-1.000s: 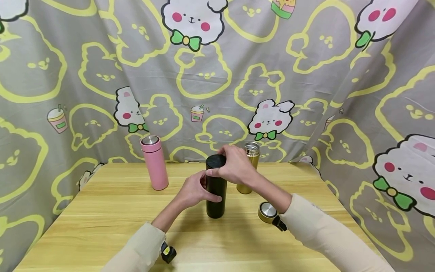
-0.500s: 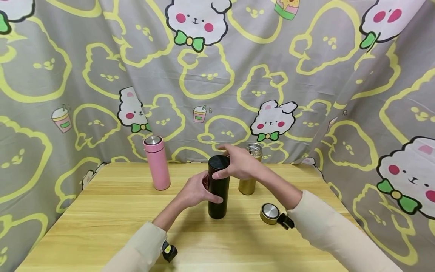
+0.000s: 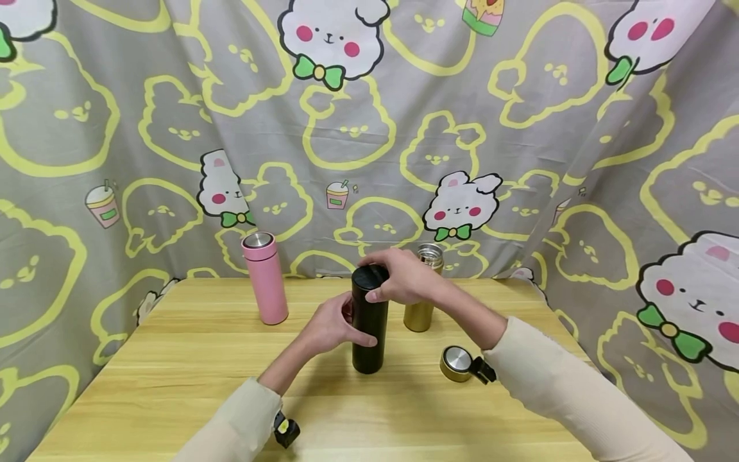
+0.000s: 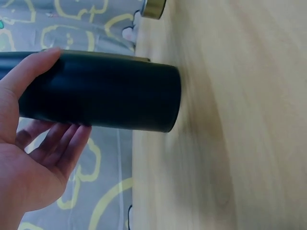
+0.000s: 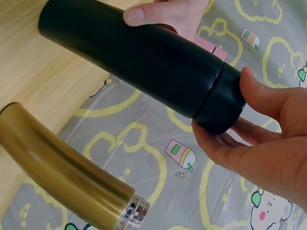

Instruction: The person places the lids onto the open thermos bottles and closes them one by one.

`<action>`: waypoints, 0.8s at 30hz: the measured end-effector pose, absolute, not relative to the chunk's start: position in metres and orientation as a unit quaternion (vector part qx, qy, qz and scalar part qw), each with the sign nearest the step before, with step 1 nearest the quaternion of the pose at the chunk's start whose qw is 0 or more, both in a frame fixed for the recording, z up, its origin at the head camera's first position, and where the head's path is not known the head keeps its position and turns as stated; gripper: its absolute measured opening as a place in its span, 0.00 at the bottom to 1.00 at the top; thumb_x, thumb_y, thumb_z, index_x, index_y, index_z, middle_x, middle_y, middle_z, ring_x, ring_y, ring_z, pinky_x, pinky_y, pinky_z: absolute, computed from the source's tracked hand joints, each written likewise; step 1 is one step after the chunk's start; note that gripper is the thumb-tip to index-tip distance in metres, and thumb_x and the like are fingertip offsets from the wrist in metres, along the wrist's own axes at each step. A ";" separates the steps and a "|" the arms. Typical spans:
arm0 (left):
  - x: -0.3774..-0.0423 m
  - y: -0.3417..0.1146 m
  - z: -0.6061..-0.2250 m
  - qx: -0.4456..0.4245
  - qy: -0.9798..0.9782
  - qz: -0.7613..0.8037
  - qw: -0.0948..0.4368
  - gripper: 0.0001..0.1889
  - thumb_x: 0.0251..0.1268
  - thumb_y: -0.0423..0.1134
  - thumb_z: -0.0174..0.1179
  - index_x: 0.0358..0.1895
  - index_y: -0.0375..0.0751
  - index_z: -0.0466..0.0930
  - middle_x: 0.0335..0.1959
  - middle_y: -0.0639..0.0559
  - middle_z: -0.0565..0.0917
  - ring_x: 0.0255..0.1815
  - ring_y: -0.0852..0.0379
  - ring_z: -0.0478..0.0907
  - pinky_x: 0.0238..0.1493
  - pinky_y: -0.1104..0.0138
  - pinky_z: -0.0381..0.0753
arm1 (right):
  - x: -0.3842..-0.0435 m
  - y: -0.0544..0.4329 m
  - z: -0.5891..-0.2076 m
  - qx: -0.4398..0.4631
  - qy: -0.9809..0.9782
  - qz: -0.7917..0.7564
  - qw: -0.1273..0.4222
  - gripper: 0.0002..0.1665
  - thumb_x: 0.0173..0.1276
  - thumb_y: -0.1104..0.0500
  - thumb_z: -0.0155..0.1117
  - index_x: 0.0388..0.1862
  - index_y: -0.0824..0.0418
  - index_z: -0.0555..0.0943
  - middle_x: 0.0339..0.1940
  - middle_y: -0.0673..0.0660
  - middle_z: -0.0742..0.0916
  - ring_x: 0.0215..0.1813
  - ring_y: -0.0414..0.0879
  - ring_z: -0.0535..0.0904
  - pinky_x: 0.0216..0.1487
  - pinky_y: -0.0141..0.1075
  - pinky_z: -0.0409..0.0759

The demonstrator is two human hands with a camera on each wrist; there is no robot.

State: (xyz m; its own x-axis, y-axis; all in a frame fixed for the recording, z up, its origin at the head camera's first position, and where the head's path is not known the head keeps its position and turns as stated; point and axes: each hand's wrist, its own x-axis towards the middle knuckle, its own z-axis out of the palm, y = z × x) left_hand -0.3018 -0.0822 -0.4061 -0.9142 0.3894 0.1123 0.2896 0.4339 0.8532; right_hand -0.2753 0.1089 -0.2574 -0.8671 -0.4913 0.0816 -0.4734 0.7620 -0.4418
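Observation:
A black thermos bottle (image 3: 368, 333) stands upright near the middle of the wooden table. My left hand (image 3: 330, 328) grips its body from the left, thumb across the front; the left wrist view shows the fingers bent round the far side of the bottle (image 4: 110, 91). At the top, my right hand (image 3: 404, 277) holds the black lid (image 3: 366, 277) between thumb and fingers. In the right wrist view a thin seam separates this lid (image 5: 221, 103) from the body, and the right hand's (image 5: 273, 120) thumb and fingertips press on opposite sides of it.
A gold thermos (image 3: 418, 314) with its mouth uncovered stands behind my right hand. Its gold lid (image 3: 456, 363) with a steel top lies on the table (image 3: 190, 385) at the right. A pink thermos (image 3: 267, 289) stands back left. A patterned curtain (image 3: 369, 167) hangs behind the table.
The right hand's fingers have shifted round the black lid, first easing back to the right, then closing over it again. The left hand keeps its grip and the bottle stays in place.

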 end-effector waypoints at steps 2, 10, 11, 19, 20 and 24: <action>-0.300 -0.081 -0.407 0.197 0.846 0.493 0.042 0.39 0.36 0.51 0.85 0.58 0.54 0.77 0.45 0.58 0.85 0.45 0.58 0.83 0.49 0.59 0.83 | -0.274 0.109 -0.260 -0.255 0.939 -0.233 0.008 0.33 0.60 0.57 0.77 0.66 0.54 0.80 0.58 0.58 0.86 0.53 0.53 0.81 0.53 0.44 0.79; -0.292 -0.075 -0.409 0.166 0.851 0.498 0.011 0.35 0.34 0.52 0.85 0.50 0.53 0.79 0.40 0.58 0.85 0.41 0.58 0.82 0.45 0.60 0.83 | -0.270 0.107 -0.267 -0.245 0.939 -0.241 -0.015 0.32 0.62 0.57 0.76 0.66 0.54 0.79 0.58 0.58 0.85 0.54 0.53 0.80 0.54 0.45 0.79; -0.291 -0.075 -0.409 0.162 0.851 0.499 0.008 0.35 0.34 0.52 0.85 0.49 0.53 0.78 0.40 0.57 0.85 0.41 0.58 0.82 0.45 0.61 0.83 | -0.269 0.107 -0.267 -0.243 0.939 -0.241 -0.017 0.32 0.62 0.57 0.76 0.66 0.54 0.79 0.59 0.58 0.85 0.54 0.53 0.80 0.54 0.45 0.79; -0.289 -0.073 -0.411 0.152 0.854 0.498 -0.009 0.34 0.34 0.52 0.86 0.48 0.52 0.78 0.39 0.58 0.85 0.39 0.59 0.82 0.43 0.62 0.84 | -0.267 0.104 -0.274 -0.239 0.939 -0.241 -0.053 0.32 0.61 0.53 0.76 0.64 0.55 0.80 0.58 0.57 0.85 0.56 0.53 0.80 0.56 0.48 0.78; -0.289 -0.073 -0.411 0.152 0.854 0.497 -0.010 0.34 0.33 0.52 0.86 0.47 0.52 0.78 0.39 0.58 0.85 0.39 0.59 0.82 0.43 0.62 0.83 | -0.267 0.104 -0.275 -0.236 0.940 -0.240 -0.058 0.32 0.61 0.52 0.77 0.64 0.55 0.80 0.57 0.57 0.85 0.56 0.53 0.79 0.56 0.48 0.78; -0.289 -0.073 -0.411 0.154 0.856 0.494 -0.014 0.33 0.33 0.53 0.86 0.45 0.52 0.78 0.38 0.57 0.84 0.38 0.59 0.82 0.42 0.62 0.83 | -0.266 0.103 -0.277 -0.221 0.944 -0.232 -0.074 0.32 0.60 0.49 0.77 0.62 0.55 0.80 0.54 0.57 0.84 0.56 0.52 0.77 0.56 0.49 0.76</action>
